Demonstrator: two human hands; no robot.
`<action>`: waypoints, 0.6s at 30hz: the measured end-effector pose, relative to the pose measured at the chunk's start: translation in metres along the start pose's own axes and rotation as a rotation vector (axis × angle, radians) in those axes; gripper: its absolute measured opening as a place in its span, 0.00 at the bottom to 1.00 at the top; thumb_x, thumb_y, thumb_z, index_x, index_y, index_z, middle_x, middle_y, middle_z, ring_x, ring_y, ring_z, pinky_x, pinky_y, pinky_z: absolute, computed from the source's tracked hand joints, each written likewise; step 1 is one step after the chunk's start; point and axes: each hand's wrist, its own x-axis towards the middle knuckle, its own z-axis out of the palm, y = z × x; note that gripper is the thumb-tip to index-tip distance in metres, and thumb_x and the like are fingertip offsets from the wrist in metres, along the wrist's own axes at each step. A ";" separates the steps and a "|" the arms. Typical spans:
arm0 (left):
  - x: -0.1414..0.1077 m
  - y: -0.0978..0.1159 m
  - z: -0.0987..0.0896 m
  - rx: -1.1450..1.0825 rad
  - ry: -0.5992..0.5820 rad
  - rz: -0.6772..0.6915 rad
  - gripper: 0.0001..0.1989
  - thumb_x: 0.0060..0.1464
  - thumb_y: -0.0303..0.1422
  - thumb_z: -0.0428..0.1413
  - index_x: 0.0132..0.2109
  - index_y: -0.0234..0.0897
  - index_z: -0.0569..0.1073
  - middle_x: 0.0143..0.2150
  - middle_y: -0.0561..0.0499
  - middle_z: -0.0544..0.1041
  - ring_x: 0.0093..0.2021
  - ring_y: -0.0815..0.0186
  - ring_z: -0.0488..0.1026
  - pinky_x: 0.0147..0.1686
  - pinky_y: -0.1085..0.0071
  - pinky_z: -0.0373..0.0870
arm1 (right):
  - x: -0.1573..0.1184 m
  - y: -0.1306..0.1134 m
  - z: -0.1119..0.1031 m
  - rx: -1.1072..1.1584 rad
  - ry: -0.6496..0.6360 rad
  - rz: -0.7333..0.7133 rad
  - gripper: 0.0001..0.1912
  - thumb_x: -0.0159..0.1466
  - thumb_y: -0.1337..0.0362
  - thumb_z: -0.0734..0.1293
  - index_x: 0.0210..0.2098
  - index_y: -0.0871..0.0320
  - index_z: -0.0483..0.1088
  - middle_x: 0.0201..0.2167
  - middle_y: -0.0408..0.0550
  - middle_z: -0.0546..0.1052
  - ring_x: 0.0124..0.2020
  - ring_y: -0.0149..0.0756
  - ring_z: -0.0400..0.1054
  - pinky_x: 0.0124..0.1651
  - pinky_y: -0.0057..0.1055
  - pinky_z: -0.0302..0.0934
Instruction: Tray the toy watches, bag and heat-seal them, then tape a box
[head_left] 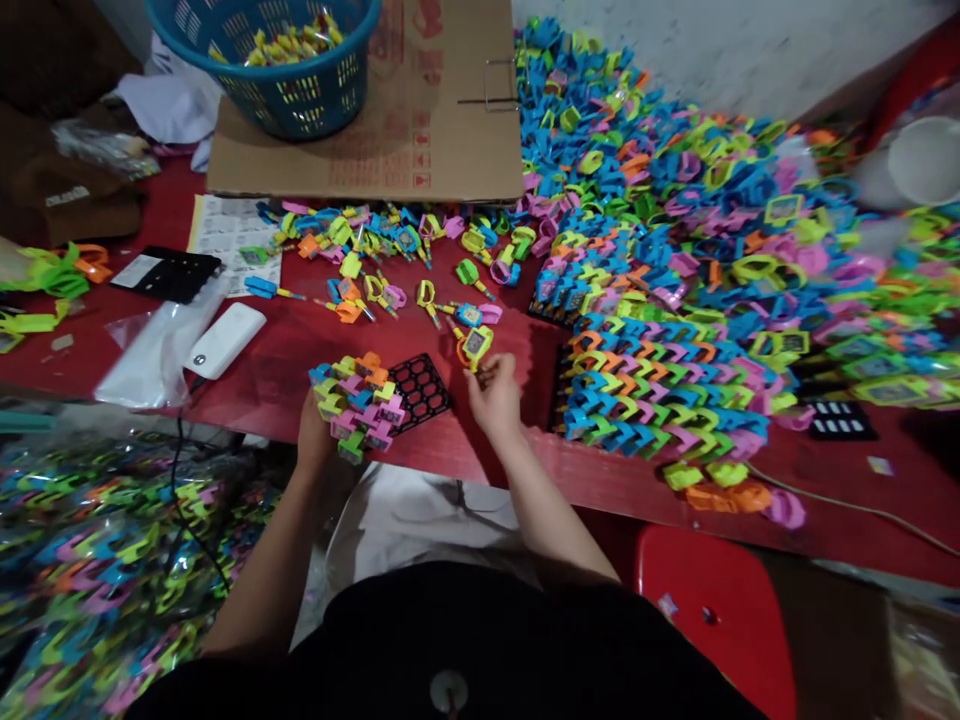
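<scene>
Pinching a yellow watch [478,345], the right fingers [475,386] are closed; clustered watches [360,404] hide those of the left hand [313,428].

No wording, brand or number is legible. Ahead of and between the left hand [313,430] and right hand [495,395], the cardboard [469,150] bears faint red print [367,155] and a column of boxed signs [422,160], details indistinct. Farther left, white lettering [67,196] on a brown item [94,220], a printed sheet [231,228] and a black packet's white label [137,271] are unreadable.
</scene>
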 end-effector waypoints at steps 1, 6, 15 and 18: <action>0.000 0.003 0.001 -0.035 0.015 -0.031 0.16 0.72 0.43 0.55 0.57 0.40 0.80 0.58 0.41 0.87 0.58 0.53 0.85 0.65 0.53 0.81 | -0.016 -0.002 0.004 0.145 -0.040 -0.007 0.19 0.68 0.53 0.75 0.49 0.48 0.63 0.39 0.47 0.83 0.37 0.42 0.79 0.43 0.37 0.73; 0.001 0.020 0.000 -0.009 -0.019 -0.005 0.12 0.67 0.41 0.59 0.51 0.40 0.80 0.54 0.42 0.88 0.55 0.52 0.85 0.63 0.55 0.83 | -0.073 -0.008 0.052 0.517 -0.394 0.023 0.29 0.59 0.54 0.79 0.52 0.47 0.63 0.32 0.37 0.80 0.30 0.35 0.77 0.37 0.30 0.71; -0.002 0.015 -0.002 0.122 -0.036 0.018 0.11 0.71 0.38 0.58 0.51 0.36 0.79 0.54 0.42 0.86 0.56 0.51 0.84 0.61 0.57 0.81 | -0.079 -0.004 0.077 0.335 -0.349 0.112 0.18 0.59 0.51 0.80 0.42 0.52 0.75 0.36 0.47 0.86 0.34 0.42 0.79 0.39 0.35 0.74; -0.002 0.010 -0.003 0.177 -0.034 0.070 0.09 0.68 0.38 0.62 0.50 0.39 0.80 0.52 0.44 0.86 0.57 0.49 0.83 0.62 0.54 0.82 | -0.077 -0.008 0.077 0.366 -0.321 0.140 0.17 0.58 0.50 0.79 0.38 0.52 0.75 0.36 0.48 0.87 0.36 0.43 0.79 0.41 0.37 0.75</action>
